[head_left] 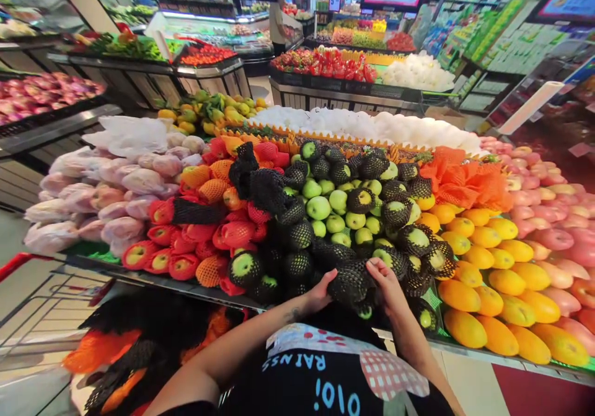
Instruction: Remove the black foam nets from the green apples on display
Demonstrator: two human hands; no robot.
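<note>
So the worktop [153, 279] is one huge fruit spread, and I'm at the front edge in the green apples [325, 208], where most around the rim already wear black nets [297, 235] but a clump in the middle is bare, so I'd guess I'm past halfway. Both my hands are curled round one netted apple [348, 284] at the front, left hand [320, 292] cupping its side, right hand [383, 279] gripping the net from the top.
</note>
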